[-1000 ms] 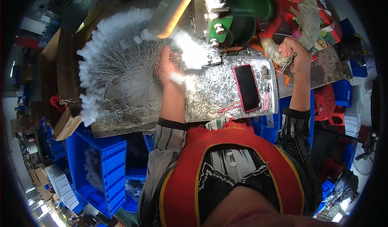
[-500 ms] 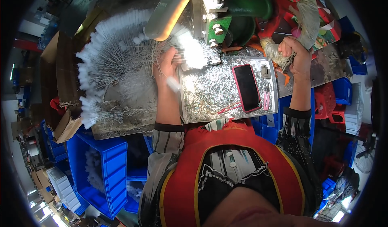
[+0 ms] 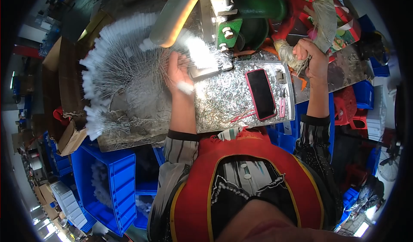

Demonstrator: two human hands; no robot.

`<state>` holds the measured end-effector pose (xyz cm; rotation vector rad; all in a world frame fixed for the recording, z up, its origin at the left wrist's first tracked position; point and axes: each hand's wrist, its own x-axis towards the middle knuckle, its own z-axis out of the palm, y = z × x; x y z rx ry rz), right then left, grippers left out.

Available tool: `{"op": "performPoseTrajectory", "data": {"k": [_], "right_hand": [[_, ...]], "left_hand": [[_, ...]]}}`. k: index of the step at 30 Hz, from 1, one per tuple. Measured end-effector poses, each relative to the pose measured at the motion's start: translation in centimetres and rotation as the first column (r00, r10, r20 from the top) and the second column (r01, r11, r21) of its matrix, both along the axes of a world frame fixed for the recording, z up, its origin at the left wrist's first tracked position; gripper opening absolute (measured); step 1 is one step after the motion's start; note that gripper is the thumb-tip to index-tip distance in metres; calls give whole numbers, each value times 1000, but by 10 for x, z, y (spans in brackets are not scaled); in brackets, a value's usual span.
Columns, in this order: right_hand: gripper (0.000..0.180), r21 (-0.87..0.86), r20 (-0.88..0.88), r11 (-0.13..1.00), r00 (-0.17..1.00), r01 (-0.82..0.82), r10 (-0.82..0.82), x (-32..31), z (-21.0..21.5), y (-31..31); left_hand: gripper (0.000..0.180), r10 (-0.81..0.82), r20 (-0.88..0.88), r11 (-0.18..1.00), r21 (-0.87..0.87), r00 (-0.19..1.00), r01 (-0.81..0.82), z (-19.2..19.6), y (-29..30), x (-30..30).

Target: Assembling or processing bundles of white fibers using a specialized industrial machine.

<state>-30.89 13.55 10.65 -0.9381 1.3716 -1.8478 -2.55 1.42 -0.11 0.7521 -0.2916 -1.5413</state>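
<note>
the left hand (image 3: 178, 72) reaches over the worktop (image 3: 129, 132) into a fan of thin wire pieces with white tips (image 3: 112, 65), its fingers closed on a few wires beside the metal press (image 3: 215, 31); a white wrap shows on one finger. the right hand (image 3: 310, 57) is clenched shut around a wrapped handle (image 3: 297, 59) near the green machine part (image 3: 254, 9). between the hands lies a tray full of silver metal scraps (image 3: 223, 100), with a dark phone in a pink case (image 3: 260, 93) on it. a blue bin (image 3: 112, 186) stands lower left.
</note>
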Motion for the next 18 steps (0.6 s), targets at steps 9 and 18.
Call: {"op": "performPoseTrajectory", "data": {"k": [9,18], "right_hand": [[10,3,0,1000,1000,17,-17,0,0,0],[12,9,-6,1000,1000,16,-16,2,1,0]], "left_hand": [[28,-24,86,1000,20,996,22,18,5,-8],[30,-76,60,995,-66,995,80,7,3,0]]}}
